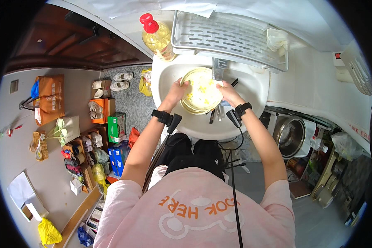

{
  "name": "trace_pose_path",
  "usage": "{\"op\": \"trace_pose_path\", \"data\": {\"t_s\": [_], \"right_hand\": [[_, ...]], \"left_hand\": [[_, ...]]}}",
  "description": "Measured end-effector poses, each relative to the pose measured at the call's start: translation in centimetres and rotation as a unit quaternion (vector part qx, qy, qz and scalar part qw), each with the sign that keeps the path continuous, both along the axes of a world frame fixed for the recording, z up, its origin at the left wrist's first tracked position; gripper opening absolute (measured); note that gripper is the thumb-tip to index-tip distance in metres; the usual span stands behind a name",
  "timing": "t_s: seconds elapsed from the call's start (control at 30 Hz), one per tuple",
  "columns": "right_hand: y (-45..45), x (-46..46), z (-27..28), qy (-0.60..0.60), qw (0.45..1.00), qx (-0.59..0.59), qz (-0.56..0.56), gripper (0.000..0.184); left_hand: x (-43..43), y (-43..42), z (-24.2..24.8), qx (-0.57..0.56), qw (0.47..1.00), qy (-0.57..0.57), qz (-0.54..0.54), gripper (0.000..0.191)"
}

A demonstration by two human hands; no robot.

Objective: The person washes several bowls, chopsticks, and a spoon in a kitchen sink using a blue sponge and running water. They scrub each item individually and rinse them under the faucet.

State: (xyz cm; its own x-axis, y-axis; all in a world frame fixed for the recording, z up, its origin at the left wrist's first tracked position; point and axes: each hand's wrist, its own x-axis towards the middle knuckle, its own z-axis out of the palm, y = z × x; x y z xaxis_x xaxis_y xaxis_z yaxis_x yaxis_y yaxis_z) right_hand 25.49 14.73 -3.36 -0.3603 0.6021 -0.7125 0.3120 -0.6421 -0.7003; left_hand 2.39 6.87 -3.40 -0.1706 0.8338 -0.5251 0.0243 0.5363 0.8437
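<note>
A round cream dish (201, 90) with yellow flowers is held by its sides over a white washbasin (167, 77). My left hand (177, 90) grips its left rim and my right hand (228, 93) its right rim. Rims of more dishes (190, 110) show just beneath it. The metal faucet (218, 69) juts over the dish's upper right edge. Dark chopsticks (212, 117) and a metal utensil (219, 114) lie in the basin, partly covered by the dish. Near my right fingers, dark stick ends (234, 82) poke out.
Behind the basin stands a slotted grey rack (220, 34) with a whitish cloth or bag (277, 40) at its right end. A red-capped bottle of yellow liquid (158, 40) is left of it. A black cable (234, 192) hangs before my shirt. Shoes and boxes (116, 127) line the left wall.
</note>
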Motion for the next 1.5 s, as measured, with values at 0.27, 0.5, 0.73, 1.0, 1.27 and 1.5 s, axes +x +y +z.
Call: {"op": "trace_pose_path", "data": {"t_s": [0.27,0.5,0.73,1.0,1.27,1.5], "right_hand": [[-0.7,0.8,0.4,-0.068,0.988,0.135,-0.035,0.043],[-2.1,2.5,2.8,-0.027,0.993,0.096,-0.061,0.048],[-3.2,2.9,0.4,-0.03,0.992,0.084,-0.093,0.058],[-3.4,3.0,0.9,0.043,0.987,0.08,-0.135,0.05],[-3.4,1.7,1.8,0.017,0.987,0.101,-0.12,0.049],[-2.6,2.4,0.6,0.044,0.985,0.071,-0.152,0.053]], "left_hand": [[4.2,-2.8,3.1,0.088,0.834,0.497,-0.224,0.065],[9.4,-2.1,1.0,0.057,0.799,0.524,-0.288,0.065],[10.2,0.1,1.2,0.143,0.83,0.361,-0.401,0.063],[6.3,-3.7,1.9,0.147,0.764,0.485,-0.4,0.06],[9.9,0.8,-0.8,0.134,0.828,0.446,-0.312,0.069],[8.0,-0.1,1.7,0.201,0.81,0.318,-0.449,0.06]]}}
